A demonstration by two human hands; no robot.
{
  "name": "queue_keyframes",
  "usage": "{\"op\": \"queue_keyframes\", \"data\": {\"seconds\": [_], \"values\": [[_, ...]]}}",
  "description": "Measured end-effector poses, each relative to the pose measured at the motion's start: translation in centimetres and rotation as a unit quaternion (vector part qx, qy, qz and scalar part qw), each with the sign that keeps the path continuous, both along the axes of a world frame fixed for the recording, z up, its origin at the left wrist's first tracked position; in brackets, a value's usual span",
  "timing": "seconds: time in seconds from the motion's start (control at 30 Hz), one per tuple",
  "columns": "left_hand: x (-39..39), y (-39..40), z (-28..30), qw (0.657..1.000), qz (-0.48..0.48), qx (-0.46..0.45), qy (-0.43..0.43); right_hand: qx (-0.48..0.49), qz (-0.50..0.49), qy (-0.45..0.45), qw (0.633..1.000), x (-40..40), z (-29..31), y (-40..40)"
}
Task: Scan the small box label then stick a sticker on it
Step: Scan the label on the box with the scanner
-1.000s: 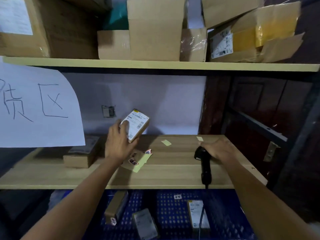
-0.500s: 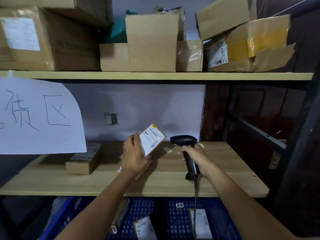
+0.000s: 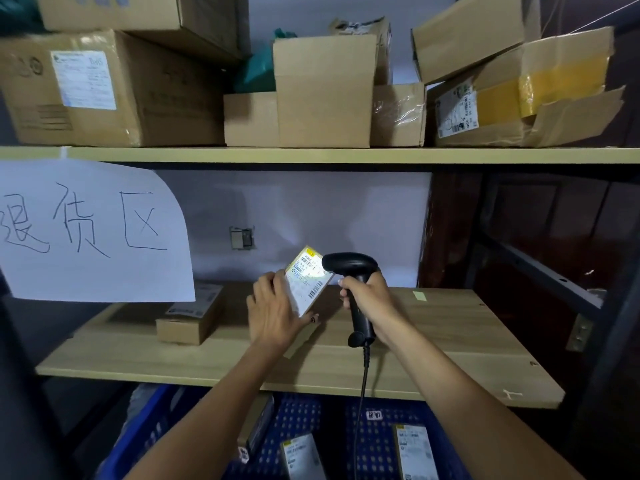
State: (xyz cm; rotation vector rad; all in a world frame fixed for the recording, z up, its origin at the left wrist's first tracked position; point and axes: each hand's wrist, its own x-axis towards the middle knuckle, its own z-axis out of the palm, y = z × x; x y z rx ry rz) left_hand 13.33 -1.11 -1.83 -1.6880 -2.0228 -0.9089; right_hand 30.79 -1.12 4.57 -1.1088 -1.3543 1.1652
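Observation:
My left hand (image 3: 273, 311) holds a small box (image 3: 306, 282) tilted up above the wooden shelf (image 3: 433, 344), its white barcode label facing right. My right hand (image 3: 372, 303) grips the handle of a black barcode scanner (image 3: 349, 266), whose head sits right next to the label and lights it up. The scanner's cable hangs down past the shelf edge. A sticker sheet (image 3: 313, 320) lies on the shelf, mostly hidden behind my left hand.
Another small labelled box (image 3: 190, 315) lies on the shelf at the left. A paper sign (image 3: 86, 230) hangs from the upper shelf, which holds several cardboard boxes. Below, a blue crate (image 3: 294, 431) holds more labelled boxes. A small yellow scrap (image 3: 419, 295) lies at the back right.
My right hand lifted the scanner off the shelf and brought its head up against the box label, which is now lit. My left hand tilted the box toward the scanner.

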Motion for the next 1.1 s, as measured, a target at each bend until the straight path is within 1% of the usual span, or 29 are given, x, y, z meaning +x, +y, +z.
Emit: {"op": "queue_keyframes", "data": {"seconds": [0.13,0.3,0.4,0.53,0.7,0.87,0.97,1.1], "values": [[-0.4,-0.3,0.0,1.0,0.02,0.002,-0.001,-0.015,0.032,0.022,0.999,0.1,0.2,-0.4],[-1.2,-0.3,0.2,0.996,0.075,-0.02,0.044,-0.05,0.061,0.086,0.993,-0.6,0.3,-0.5],[-2.0,-0.1,-0.1,0.994,0.096,-0.026,0.049,-0.082,0.063,0.109,0.989,-0.9,0.4,-0.4],[-2.9,0.2,-0.3,0.992,0.116,-0.04,0.045,-0.096,0.07,0.106,0.987,-1.3,0.4,-0.3],[-3.4,0.5,-0.4,0.991,0.114,-0.045,0.047,-0.118,0.08,0.104,0.984,-1.6,0.6,-0.4],[-3.4,0.5,-0.3,0.99,0.111,-0.053,0.065,-0.114,0.061,0.118,0.985,-2.4,0.6,-0.3],[-3.7,0.6,-0.5,0.988,0.126,-0.053,0.075,-0.105,0.04,0.121,0.986,-2.7,0.7,-0.5],[-3.9,0.7,-0.9,0.989,0.124,-0.044,0.059,-0.097,0.027,0.127,0.987,-2.9,0.9,-0.6]]}}
